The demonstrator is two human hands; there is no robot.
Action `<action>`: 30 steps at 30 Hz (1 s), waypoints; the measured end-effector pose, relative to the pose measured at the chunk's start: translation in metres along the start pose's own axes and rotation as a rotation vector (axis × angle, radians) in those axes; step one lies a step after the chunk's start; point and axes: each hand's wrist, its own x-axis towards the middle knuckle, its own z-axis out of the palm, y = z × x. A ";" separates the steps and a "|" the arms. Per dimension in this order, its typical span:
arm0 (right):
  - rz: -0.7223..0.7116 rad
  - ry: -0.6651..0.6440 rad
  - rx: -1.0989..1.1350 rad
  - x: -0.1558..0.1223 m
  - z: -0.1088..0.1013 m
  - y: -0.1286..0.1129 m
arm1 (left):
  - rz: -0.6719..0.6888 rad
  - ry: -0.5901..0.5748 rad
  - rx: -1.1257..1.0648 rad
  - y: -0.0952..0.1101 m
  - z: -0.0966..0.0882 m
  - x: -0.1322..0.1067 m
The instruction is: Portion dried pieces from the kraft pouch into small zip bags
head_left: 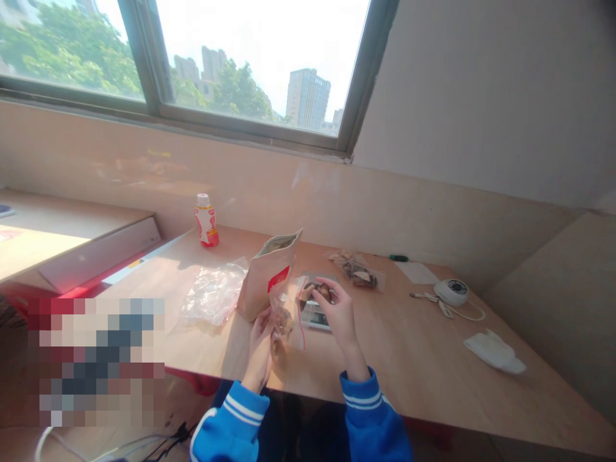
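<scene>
My left hand (261, 337) is closed on the edge of a clear zip bag (283, 324) with a red seal line and brown pieces inside. Pinched in the fingers of my right hand (341, 314) are brown pieces that look like dried mushrooms (322, 292), held by the bag's mouth. Beneath that hand, partly covered, lies a flat device that looks like a small digital scale (317, 319). Just behind my left hand stands a brown paper pouch (264, 276), its top open and a red label on its side.
Crumpled clear plastic bags (214, 292) lie left of the pouch, and a red and white bottle (206, 221) stands behind them. Farther back are small bags of dark pieces (360, 274) and white paper (416, 273). A dome camera with cable (451, 292) and white tissue (495, 351) lie right.
</scene>
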 end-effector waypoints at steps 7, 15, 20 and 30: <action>-0.223 0.097 0.053 0.046 0.029 -0.056 | -0.012 0.034 0.030 0.001 0.000 0.000; -0.479 -0.046 -0.055 0.080 0.071 -0.065 | 0.027 -0.015 0.057 0.000 -0.003 0.002; -0.505 -0.243 -0.088 0.085 0.070 -0.066 | -0.022 0.013 -0.041 -0.005 -0.003 0.006; -0.562 -0.475 -0.321 0.083 0.061 -0.079 | -0.030 0.004 -0.006 -0.002 -0.003 0.003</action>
